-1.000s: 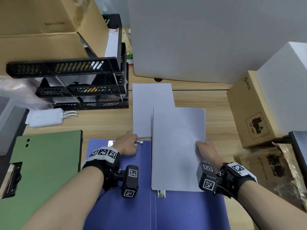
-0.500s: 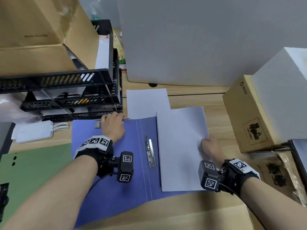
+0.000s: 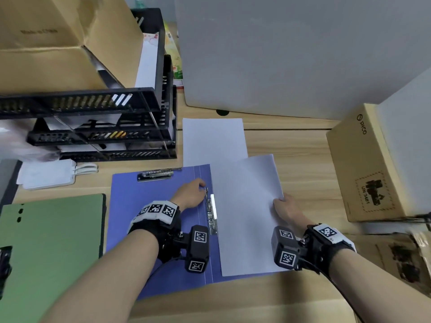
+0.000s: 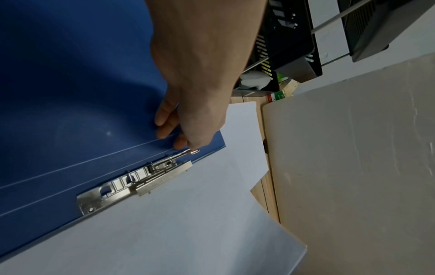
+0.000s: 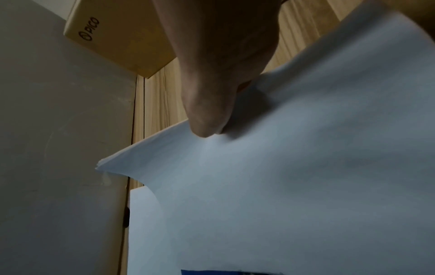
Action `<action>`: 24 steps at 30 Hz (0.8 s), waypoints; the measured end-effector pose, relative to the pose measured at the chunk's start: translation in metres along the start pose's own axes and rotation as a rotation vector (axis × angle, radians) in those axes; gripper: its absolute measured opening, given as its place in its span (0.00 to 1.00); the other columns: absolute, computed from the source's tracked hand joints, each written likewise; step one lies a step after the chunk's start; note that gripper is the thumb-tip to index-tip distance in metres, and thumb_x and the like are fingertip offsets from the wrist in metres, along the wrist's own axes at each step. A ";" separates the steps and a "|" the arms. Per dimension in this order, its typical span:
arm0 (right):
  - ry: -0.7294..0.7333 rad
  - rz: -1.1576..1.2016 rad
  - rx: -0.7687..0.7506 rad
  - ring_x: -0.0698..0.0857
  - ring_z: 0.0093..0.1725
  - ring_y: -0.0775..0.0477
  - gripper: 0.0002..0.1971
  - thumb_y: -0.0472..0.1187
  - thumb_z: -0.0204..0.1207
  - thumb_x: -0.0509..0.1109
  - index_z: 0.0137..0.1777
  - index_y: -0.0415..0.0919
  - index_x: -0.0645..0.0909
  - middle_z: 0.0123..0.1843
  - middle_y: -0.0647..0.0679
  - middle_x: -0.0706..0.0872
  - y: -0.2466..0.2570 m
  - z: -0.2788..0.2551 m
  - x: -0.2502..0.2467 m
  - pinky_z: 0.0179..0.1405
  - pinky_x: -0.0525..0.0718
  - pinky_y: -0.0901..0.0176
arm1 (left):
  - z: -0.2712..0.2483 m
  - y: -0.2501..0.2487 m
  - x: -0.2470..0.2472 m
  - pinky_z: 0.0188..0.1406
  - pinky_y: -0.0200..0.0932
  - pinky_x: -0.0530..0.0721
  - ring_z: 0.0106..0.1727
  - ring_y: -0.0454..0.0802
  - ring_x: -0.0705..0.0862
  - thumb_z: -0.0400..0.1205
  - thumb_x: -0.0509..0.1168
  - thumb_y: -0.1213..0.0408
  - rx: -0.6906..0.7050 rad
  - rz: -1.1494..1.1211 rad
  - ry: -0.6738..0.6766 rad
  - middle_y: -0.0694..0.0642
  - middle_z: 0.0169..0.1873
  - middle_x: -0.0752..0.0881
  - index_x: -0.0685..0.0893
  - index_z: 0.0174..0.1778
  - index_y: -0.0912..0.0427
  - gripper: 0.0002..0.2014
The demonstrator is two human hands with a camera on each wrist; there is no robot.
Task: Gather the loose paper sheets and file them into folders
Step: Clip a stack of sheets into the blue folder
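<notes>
A blue folder lies open on the wooden table, with a metal clip along its spine. My left hand has its curled fingertips on the tip of the clip's lever. My right hand pinches the right edge of a stack of white sheets, which lies on the folder's right half with its left edge at the clip. In the right wrist view the thumb presses on top of the stack. One more white sheet lies on the table behind the folder. A green folder lies shut at the left.
Black stacked letter trays stand at the back left under a cardboard box. A big white box fills the back. A brown PICO box stands at the right. A white charger lies by the trays.
My left hand has come from the clip at the top of the folder's left flap to the lever of the spine clip. My right hand keeps hold of the stack.
</notes>
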State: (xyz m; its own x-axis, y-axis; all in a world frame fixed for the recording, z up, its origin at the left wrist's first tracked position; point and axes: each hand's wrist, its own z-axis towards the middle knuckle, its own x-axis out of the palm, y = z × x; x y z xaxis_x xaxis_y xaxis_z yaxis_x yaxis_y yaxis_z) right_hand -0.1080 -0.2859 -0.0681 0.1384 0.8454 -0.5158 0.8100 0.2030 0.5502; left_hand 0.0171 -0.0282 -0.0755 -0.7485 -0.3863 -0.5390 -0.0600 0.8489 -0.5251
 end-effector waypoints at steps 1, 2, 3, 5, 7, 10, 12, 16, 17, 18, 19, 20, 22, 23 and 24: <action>0.008 -0.007 -0.010 0.83 0.42 0.39 0.11 0.33 0.74 0.56 0.41 0.43 0.80 0.40 0.42 0.85 0.002 0.002 0.002 0.44 0.80 0.51 | 0.001 0.001 0.001 0.62 0.51 0.81 0.60 0.62 0.84 0.86 0.56 0.63 -0.007 -0.021 -0.012 0.59 0.61 0.85 0.78 0.65 0.55 0.13; 0.018 -0.016 -0.016 0.83 0.41 0.39 0.11 0.32 0.74 0.56 0.39 0.43 0.79 0.39 0.42 0.85 0.004 0.002 0.003 0.44 0.79 0.52 | 0.001 0.002 0.002 0.61 0.52 0.82 0.56 0.62 0.85 0.85 0.56 0.63 -0.013 -0.050 -0.020 0.59 0.58 0.86 0.80 0.60 0.54 0.10; 0.028 -0.018 -0.023 0.83 0.40 0.40 0.12 0.32 0.74 0.56 0.38 0.44 0.78 0.38 0.43 0.84 0.005 0.003 0.005 0.43 0.79 0.53 | 0.000 0.002 0.003 0.59 0.53 0.83 0.52 0.61 0.85 0.85 0.57 0.63 -0.017 -0.073 -0.022 0.58 0.55 0.87 0.80 0.55 0.53 0.08; 0.047 -0.006 -0.024 0.82 0.39 0.40 0.12 0.31 0.75 0.55 0.38 0.43 0.78 0.37 0.44 0.84 0.004 0.003 0.008 0.42 0.79 0.54 | 0.000 0.003 0.004 0.54 0.49 0.84 0.44 0.56 0.82 0.85 0.59 0.63 -0.014 -0.098 -0.040 0.56 0.48 0.87 0.80 0.50 0.53 0.05; 0.056 -0.004 -0.025 0.82 0.38 0.41 0.12 0.30 0.76 0.55 0.39 0.43 0.78 0.38 0.43 0.84 0.002 0.002 0.009 0.39 0.79 0.56 | -0.001 0.002 0.005 0.43 0.43 0.81 0.38 0.52 0.81 0.86 0.59 0.63 -0.014 -0.159 -0.069 0.55 0.44 0.86 0.81 0.49 0.55 0.05; 0.068 -0.015 -0.032 0.81 0.37 0.42 0.11 0.30 0.77 0.56 0.41 0.43 0.78 0.37 0.45 0.83 -0.005 0.002 0.008 0.38 0.78 0.57 | -0.007 -0.002 0.005 0.29 0.33 0.78 0.30 0.47 0.80 0.88 0.58 0.65 -0.017 -0.282 -0.084 0.53 0.37 0.85 0.82 0.54 0.61 0.08; 0.081 -0.017 -0.040 0.79 0.37 0.44 0.12 0.31 0.78 0.56 0.39 0.46 0.75 0.35 0.48 0.81 -0.009 -0.002 0.006 0.35 0.75 0.58 | -0.011 -0.004 0.006 0.24 0.28 0.76 0.29 0.46 0.79 0.88 0.58 0.64 -0.026 -0.326 -0.080 0.51 0.35 0.84 0.82 0.56 0.63 0.09; 0.098 0.028 -0.021 0.78 0.37 0.43 0.14 0.30 0.77 0.56 0.37 0.48 0.75 0.35 0.47 0.80 -0.013 -0.001 0.008 0.36 0.74 0.57 | -0.018 -0.008 0.006 0.22 0.26 0.76 0.31 0.49 0.80 0.88 0.58 0.64 -0.021 -0.387 -0.065 0.53 0.37 0.85 0.81 0.56 0.65 0.10; 0.098 0.042 -0.020 0.78 0.37 0.43 0.14 0.30 0.76 0.56 0.38 0.48 0.76 0.35 0.46 0.81 -0.014 -0.001 0.009 0.37 0.75 0.57 | -0.020 -0.009 0.006 0.22 0.25 0.76 0.32 0.49 0.81 0.88 0.58 0.63 -0.019 -0.402 -0.064 0.54 0.38 0.86 0.81 0.55 0.65 0.10; 0.102 0.047 -0.016 0.79 0.36 0.42 0.13 0.30 0.76 0.55 0.39 0.47 0.77 0.35 0.46 0.81 -0.015 -0.001 0.010 0.37 0.75 0.57 | -0.022 -0.010 0.005 0.22 0.25 0.76 0.32 0.49 0.81 0.88 0.58 0.61 -0.022 -0.419 -0.065 0.55 0.39 0.86 0.82 0.53 0.64 0.11; 0.106 0.055 -0.012 0.79 0.35 0.42 0.13 0.30 0.76 0.55 0.40 0.46 0.78 0.35 0.47 0.82 -0.014 -0.001 0.010 0.35 0.75 0.58 | -0.025 -0.012 0.004 0.22 0.25 0.76 0.33 0.49 0.81 0.89 0.57 0.60 -0.026 -0.434 -0.064 0.55 0.39 0.86 0.81 0.50 0.63 0.12; 0.110 0.064 -0.010 0.79 0.34 0.43 0.13 0.30 0.76 0.55 0.41 0.46 0.78 0.34 0.47 0.82 -0.014 -0.002 0.010 0.33 0.75 0.58 | -0.028 -0.013 0.003 0.24 0.26 0.77 0.33 0.49 0.81 0.89 0.57 0.58 -0.033 -0.443 -0.058 0.55 0.39 0.86 0.81 0.48 0.62 0.13; 0.109 0.078 -0.005 0.79 0.33 0.45 0.13 0.30 0.77 0.55 0.41 0.46 0.77 0.35 0.47 0.81 -0.013 -0.002 0.009 0.31 0.75 0.59 | -0.032 -0.013 0.002 0.32 0.33 0.77 0.33 0.48 0.81 0.89 0.58 0.56 -0.050 -0.442 -0.031 0.54 0.39 0.86 0.81 0.43 0.59 0.14; 0.106 0.083 0.000 0.80 0.33 0.45 0.12 0.30 0.78 0.56 0.42 0.45 0.77 0.37 0.47 0.82 -0.013 -0.001 0.009 0.31 0.75 0.59 | -0.034 -0.012 0.001 0.36 0.37 0.77 0.34 0.48 0.82 0.88 0.59 0.55 -0.057 -0.443 -0.014 0.54 0.39 0.87 0.81 0.42 0.58 0.13; 0.106 0.086 0.006 0.80 0.34 0.44 0.11 0.31 0.77 0.56 0.44 0.44 0.78 0.38 0.45 0.82 -0.012 0.000 0.009 0.31 0.76 0.59 | -0.037 -0.011 0.001 0.38 0.38 0.77 0.35 0.47 0.83 0.87 0.60 0.55 -0.060 -0.449 0.008 0.53 0.39 0.88 0.83 0.42 0.57 0.13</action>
State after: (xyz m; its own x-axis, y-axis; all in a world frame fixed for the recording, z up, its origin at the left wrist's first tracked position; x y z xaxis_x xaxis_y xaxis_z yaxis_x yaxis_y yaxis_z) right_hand -0.1170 -0.2804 -0.0796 0.1469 0.9071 -0.3945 0.8010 0.1249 0.5855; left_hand -0.0069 -0.0247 -0.0458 -0.6445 -0.7184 -0.2619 -0.4176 0.6176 -0.6665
